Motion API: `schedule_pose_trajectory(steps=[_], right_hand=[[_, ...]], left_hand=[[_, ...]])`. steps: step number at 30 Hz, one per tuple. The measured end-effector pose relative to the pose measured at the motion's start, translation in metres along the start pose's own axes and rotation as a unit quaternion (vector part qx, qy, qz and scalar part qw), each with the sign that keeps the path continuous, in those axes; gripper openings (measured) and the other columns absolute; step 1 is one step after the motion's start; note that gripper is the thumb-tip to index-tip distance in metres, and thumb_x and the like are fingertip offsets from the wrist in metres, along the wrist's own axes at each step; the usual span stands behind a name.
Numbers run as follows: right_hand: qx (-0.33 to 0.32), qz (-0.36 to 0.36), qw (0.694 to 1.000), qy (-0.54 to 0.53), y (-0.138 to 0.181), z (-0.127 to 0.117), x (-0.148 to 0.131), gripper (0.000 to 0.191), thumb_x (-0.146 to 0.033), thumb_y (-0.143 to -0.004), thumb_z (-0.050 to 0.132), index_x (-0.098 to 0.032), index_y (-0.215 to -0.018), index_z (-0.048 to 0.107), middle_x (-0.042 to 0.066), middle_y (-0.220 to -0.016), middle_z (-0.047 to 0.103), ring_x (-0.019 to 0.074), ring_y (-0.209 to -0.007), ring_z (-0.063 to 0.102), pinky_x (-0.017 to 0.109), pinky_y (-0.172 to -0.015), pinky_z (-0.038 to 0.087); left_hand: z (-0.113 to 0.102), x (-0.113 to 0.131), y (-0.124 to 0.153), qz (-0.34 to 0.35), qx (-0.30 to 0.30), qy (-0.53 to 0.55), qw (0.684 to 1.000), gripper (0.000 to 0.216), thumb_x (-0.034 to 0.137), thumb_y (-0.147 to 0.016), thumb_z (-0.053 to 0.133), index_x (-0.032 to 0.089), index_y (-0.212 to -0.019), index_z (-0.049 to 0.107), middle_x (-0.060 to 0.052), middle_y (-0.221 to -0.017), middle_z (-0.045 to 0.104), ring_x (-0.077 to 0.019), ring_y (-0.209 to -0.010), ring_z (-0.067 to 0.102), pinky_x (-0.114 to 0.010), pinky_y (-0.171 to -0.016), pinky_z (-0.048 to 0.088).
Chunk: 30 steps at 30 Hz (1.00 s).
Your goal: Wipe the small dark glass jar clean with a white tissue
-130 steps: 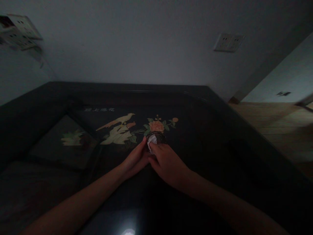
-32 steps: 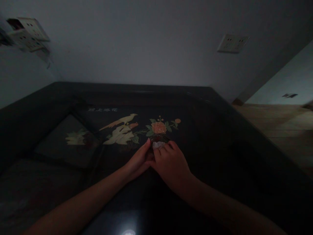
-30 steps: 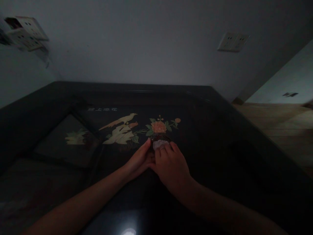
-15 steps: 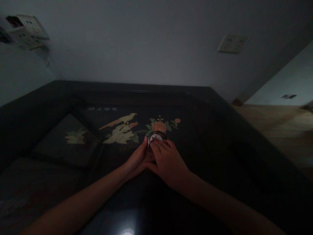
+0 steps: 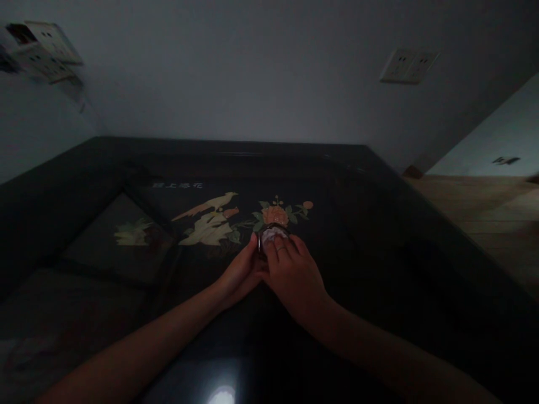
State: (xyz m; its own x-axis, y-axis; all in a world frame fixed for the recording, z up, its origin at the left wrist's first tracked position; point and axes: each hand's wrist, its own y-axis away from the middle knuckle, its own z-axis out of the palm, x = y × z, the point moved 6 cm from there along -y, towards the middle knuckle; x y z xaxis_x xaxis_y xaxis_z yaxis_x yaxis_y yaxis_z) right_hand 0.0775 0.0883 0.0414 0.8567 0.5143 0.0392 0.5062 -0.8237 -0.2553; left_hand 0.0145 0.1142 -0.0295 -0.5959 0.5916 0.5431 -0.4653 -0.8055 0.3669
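Observation:
In dim light, a small round dark dish (image 5: 273, 229) rests on a glossy black table (image 5: 370, 247) inlaid with a bird and an orange flower (image 5: 275, 215). My left hand (image 5: 242, 270) curls against the dish's left side and holds it. My right hand (image 5: 293, 275) lies over the dish, its fingers pressing a wad of white tissue (image 5: 272, 235) into it. A ring shows on one right finger.
A second inlaid panel (image 5: 126, 238) lies at the left of the table. White wall sockets (image 5: 407, 65) sit high on the back wall, with more sockets (image 5: 37, 47) at upper left. Wooden floor (image 5: 484, 213) runs past the table's right edge.
My right hand's fingers have shifted a little over the dish with the tissue; the dish and my left hand stay in place. The view has drifted slightly.

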Motion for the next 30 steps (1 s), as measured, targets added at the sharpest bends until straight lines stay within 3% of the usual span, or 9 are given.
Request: schedule_pose_trajectory(steps=[7,13,19,25,30], right_hand=[[-0.017,-0.014,0.997,-0.075,-0.0003,-0.007,-0.0004,0.031,-0.028,-0.089,0.057,-0.006,-0.111,0.061,0.014,-0.105,0.069,0.0239,-0.096,0.063,0.039,-0.094,0.042],[0.01,-0.01,1.0,-0.025,0.0012,-0.0017,0.0005,0.033,-0.017,-0.09,0.051,-0.003,-0.12,0.056,0.019,-0.12,0.062,0.0268,-0.108,0.059,0.041,-0.097,0.039],[-0.003,-0.005,0.999,-0.039,0.0001,-0.0026,0.0007,0.023,-0.017,-0.089,0.052,-0.006,-0.107,0.061,0.014,-0.097,0.069,0.023,-0.089,0.063,0.039,-0.093,0.041],[0.017,-0.007,0.999,-0.046,0.0005,-0.0026,0.0038,0.028,-0.018,-0.089,0.053,-0.007,-0.115,0.058,0.015,-0.109,0.065,0.0238,-0.099,0.06,0.038,-0.094,0.04],[-0.009,0.001,0.999,-0.039,0.0007,-0.0006,0.0057,0.023,-0.019,-0.09,0.052,-0.008,-0.107,0.062,0.014,-0.097,0.068,0.0238,-0.09,0.062,0.04,-0.091,0.042]], left_hand=[[-0.0026,0.0021,-0.0011,0.023,0.0,0.0,1.0,0.043,0.043,-0.093,0.042,0.011,-0.113,0.063,-0.011,-0.104,0.069,-0.0205,-0.103,0.062,-0.029,-0.091,0.046],[-0.0053,0.0009,-0.0043,0.029,0.005,0.017,0.999,0.037,0.039,-0.093,0.044,0.011,-0.108,0.064,-0.011,-0.104,0.068,-0.0191,-0.103,0.061,-0.028,-0.094,0.044],[-0.0008,0.003,-0.0014,0.034,0.001,0.007,0.999,0.039,0.039,-0.092,0.047,0.01,-0.113,0.063,-0.013,-0.105,0.068,-0.0219,-0.105,0.061,-0.031,-0.096,0.043],[-0.0035,0.0017,-0.0023,0.041,-0.009,0.009,0.999,0.038,0.038,-0.093,0.046,0.011,-0.113,0.063,-0.012,-0.108,0.067,-0.0217,-0.106,0.06,-0.033,-0.096,0.044],[-0.0024,0.0029,-0.0022,0.05,-0.009,0.002,0.999,0.034,0.037,-0.091,0.05,0.011,-0.11,0.064,-0.012,-0.109,0.067,-0.0216,-0.108,0.059,-0.032,-0.097,0.042]])
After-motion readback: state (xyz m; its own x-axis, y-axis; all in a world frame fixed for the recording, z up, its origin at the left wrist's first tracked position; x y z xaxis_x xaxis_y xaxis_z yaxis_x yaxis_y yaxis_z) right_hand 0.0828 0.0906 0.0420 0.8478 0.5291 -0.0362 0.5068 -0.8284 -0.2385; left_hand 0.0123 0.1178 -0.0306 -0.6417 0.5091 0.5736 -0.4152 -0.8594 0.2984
